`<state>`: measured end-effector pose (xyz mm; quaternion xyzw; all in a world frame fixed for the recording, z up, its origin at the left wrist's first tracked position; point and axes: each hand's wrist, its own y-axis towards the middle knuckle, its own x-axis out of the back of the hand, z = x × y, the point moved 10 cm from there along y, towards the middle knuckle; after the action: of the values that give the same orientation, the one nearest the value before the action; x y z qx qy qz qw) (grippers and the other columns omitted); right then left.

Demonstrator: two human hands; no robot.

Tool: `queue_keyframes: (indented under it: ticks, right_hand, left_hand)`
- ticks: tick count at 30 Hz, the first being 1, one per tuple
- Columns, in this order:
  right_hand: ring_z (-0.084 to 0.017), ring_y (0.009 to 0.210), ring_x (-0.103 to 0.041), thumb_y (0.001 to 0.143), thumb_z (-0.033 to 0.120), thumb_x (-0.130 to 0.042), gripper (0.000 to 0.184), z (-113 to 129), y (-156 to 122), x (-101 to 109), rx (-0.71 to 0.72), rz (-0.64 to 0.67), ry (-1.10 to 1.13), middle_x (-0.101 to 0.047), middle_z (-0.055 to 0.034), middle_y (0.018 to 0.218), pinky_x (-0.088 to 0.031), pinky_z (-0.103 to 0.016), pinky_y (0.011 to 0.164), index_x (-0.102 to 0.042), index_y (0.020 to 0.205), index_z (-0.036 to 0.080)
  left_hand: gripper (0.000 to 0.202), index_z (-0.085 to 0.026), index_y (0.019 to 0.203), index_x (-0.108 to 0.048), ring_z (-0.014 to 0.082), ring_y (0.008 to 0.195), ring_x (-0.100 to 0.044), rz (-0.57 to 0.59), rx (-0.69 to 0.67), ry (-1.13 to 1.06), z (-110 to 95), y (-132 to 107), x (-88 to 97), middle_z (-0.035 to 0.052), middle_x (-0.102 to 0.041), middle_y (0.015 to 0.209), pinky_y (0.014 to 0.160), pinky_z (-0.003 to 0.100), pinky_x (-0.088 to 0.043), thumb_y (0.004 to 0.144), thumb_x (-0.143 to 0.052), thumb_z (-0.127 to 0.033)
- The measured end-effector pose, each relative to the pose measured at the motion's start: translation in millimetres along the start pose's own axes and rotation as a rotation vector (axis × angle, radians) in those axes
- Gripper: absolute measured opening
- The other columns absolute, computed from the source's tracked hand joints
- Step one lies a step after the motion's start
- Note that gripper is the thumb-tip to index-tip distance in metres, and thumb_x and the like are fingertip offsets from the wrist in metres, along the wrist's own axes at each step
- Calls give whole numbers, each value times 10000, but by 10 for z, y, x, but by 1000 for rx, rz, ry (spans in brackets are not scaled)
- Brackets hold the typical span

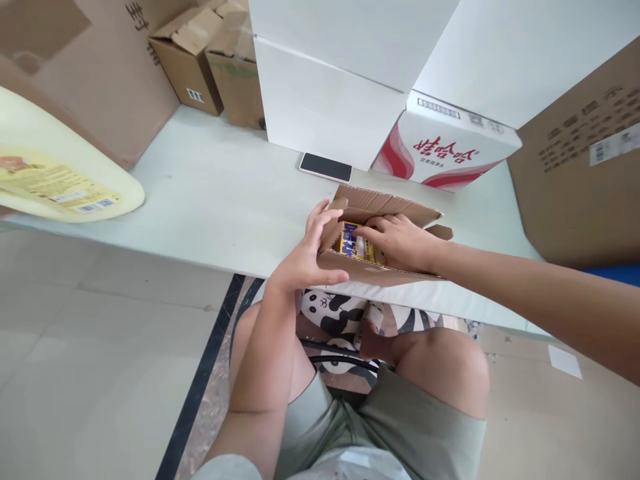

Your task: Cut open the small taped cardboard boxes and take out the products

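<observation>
A small open cardboard box (390,270) stands at the front edge of the table with its flaps raised. My left hand (310,257) curves around its left end, thumb along the front side and fingers at the left flap. Inside the box lies a packet (353,243) printed in yellow and blue. My right hand (400,240) reaches into the box from the right, its fingers bent over the packet; some fingertips are hidden by the box and the hand itself.
Behind the box lies a phone-like slab (326,167) near a tall white carton (330,93). A red-and-white carton (445,150) and a large brown carton (585,167) stand right. A pale yellow bottle (65,167) and brown boxes (187,73) are left.
</observation>
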<state>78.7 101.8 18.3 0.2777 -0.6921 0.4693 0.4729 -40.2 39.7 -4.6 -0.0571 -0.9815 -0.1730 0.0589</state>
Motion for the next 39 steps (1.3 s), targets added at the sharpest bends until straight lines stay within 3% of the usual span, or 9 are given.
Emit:
queue_keyframes:
  ticks: [7, 11, 14, 17, 21, 27, 31, 35, 39]
  right_hand:
    - [-313, 1237, -668, 928, 208, -562, 486, 21, -479, 124, 142, -231, 351, -675, -147, 1402, -532, -470, 1028, -579, 1412, 252]
    - [-269, 1056, -711, 904, 301, -601, 422, -92, -711, 36, 76, -167, 518, -711, -90, 1321, -572, -397, 853, -600, 1326, 309]
    - [-263, 1024, -708, 776, 455, -757, 561, -271, -863, 19, -16, -142, 651, -722, -75, 1276, -579, -372, 827, -593, 1290, 299]
    - [-272, 1083, -698, 681, 555, -834, 675, -458, -1033, 140, -105, -217, 736, -712, -69, 1303, -587, -377, 876, -595, 1257, 296]
    - [-295, 1159, -678, 689, 530, -852, 626, -578, -1269, 459, -108, -336, 761, -680, -60, 1374, -589, -423, 946, -598, 1219, 313]
    - [-278, 1253, -637, 670, 399, -909, 662, -908, -1634, 882, -98, -573, 934, -589, -46, 1466, -617, -385, 908, -552, 1226, 357]
    - [-267, 1307, -604, 652, 377, -932, 624, -1147, -1771, 938, -139, -700, 902, -611, -39, 1396, -608, -380, 932, -573, 1162, 356]
    - [-251, 1269, -617, 592, 365, -965, 652, -1339, -1908, 991, -191, -858, 924, -603, -37, 1383, -612, -336, 814, -547, 1091, 336]
    - [-248, 1223, -636, 538, 412, -984, 705, -1462, -2018, 1009, -265, -914, 882, -635, -51, 1333, -589, -312, 735, -543, 1081, 323]
  left_hand:
    - [1329, -409, 1673, -227, 464, 1634, -248, 90, 21, -33, -87, -27, -60, 98, -210, 1785, 1341, 634, -260, 586, -967, -605]
    - [1255, -395, 1653, -301, 442, 1548, -415, 154, 71, -71, -116, -10, -204, 116, -384, 1702, 1306, 632, -328, 607, -981, -531]
    - [1263, -390, 1635, -328, 448, 1517, -453, 170, 109, -105, -67, 27, -301, 129, -418, 1685, 1280, 644, -358, 575, -1002, -516]
    - [1264, -405, 1617, -338, 439, 1486, -487, 156, 110, -127, -50, 68, -357, 120, -426, 1678, 1258, 635, -387, 553, -1010, -518]
    - [1261, -410, 1611, -334, 414, 1442, -528, 127, 97, -153, -86, 109, -372, 112, -452, 1647, 1228, 594, -440, 548, -1000, -544]
    - [1178, -375, 1582, -391, 426, 1469, -488, 48, 140, -66, 19, 134, -201, 113, -475, 1615, 1253, 598, -401, 575, -988, -512]
    - [1168, -368, 1567, -363, 436, 1513, -435, 1, 135, 17, 120, 170, -59, 128, -432, 1631, 1279, 626, -353, 587, -981, -520]
    - [1271, -403, 1597, -211, 433, 1597, -311, -35, 140, 59, 228, 203, 108, 138, -297, 1707, 1296, 636, -324, 596, -985, -516]
    - [1242, -399, 1587, -207, 449, 1571, -337, -112, 219, 123, 445, 178, 355, 165, -274, 1704, 1272, 697, -318, 625, -983, -528]
